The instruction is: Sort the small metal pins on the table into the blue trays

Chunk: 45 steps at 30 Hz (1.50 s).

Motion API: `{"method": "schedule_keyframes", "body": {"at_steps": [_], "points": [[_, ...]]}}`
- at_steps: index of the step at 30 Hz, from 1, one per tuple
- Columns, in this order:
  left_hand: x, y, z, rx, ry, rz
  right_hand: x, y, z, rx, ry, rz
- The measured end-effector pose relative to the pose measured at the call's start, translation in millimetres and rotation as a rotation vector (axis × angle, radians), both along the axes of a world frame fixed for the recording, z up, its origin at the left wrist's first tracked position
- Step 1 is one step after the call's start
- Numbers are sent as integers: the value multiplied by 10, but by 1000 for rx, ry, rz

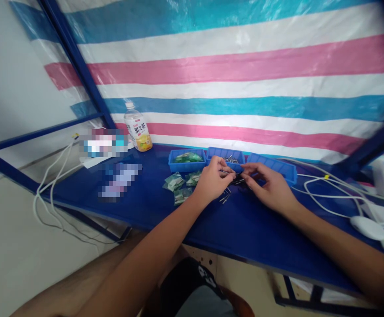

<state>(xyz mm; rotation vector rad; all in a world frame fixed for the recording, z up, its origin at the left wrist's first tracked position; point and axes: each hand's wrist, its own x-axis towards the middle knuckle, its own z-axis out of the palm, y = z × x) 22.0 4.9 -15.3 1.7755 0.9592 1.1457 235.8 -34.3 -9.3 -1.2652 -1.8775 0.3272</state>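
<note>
My left hand [216, 177] is closed in a pinch over the desk, with a thin, dark metal piece at its fingertips. Facing it, my right hand [268, 186] has thumb and forefinger drawn together near the same spot; what they hold is too small to make out. Beneath the fingers lie dark slender pieces [239, 181], and loose silvery pin-like pieces [225, 196] are scattered just in front. Behind my left hand is a blue bin [212, 152] containing similar metal pieces. Small clear packets [174, 181] with greenish contents rest left of my left wrist.
A blue bin [179, 167] with green packets stands at the back left, another blue bin [289, 172] behind my right hand. A drink bottle [139, 130] is farther left. White cables [330, 211] and a white plastic device [368, 227] lie right on the blue desk [245, 233].
</note>
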Motion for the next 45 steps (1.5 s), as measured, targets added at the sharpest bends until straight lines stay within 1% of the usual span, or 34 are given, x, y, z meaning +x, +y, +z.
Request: {"method": "schedule_keyframes", "body": {"at_steps": [2, 5, 7, 11, 14, 20, 22, 24, 26, 28, 31, 33, 36, 38, 41, 45], "points": [[-2, -7, 11, 9, 42, 0, 10, 4, 9, 30, -31, 14], [-10, -26, 42, 43, 90, -19, 18, 19, 23, 110, -112, 72], [-17, -39, 65, 66, 116, -25, 12, 29, 25, 131, -152, 111], [-29, -51, 97, 114, 181, 0, -16, 33, 14, 113, -194, 139], [-34, -50, 106, 140, 208, 13, -28, 29, 8, 80, -220, 130], [-35, -52, 123, 121, 183, -3, -23, 40, 5, 15, -219, 125], [-40, -48, 122, 123, 172, 1, -15, 49, 2, -23, -163, 102], [-48, -39, 106, 151, 210, 13, -1, 63, -1, -104, -49, 73], [-56, -29, 74, 222, 307, 22, 17, 84, -4, -203, 123, 59], [-59, -24, 36, 337, 420, 11, 26, 115, -9, -271, 309, 55], [-54, -27, -5, 435, 537, -35, 10, 184, -19, -293, 511, 61], [-52, -31, -17, 439, 579, -45, -9, 239, -24, -308, 544, 52], [-57, -23, -28, 433, 603, -43, -8, 283, -11, -351, 427, 3], [-65, -10, -38, 431, 600, -47, 19, 260, 14, -315, 285, -15], [-74, 9, -47, 437, 600, -50, 64, 166, 45, -144, -16, -32], [-77, 6, -19, 473, 701, -41, 93, 73, 6, 80, -340, 114]]}}
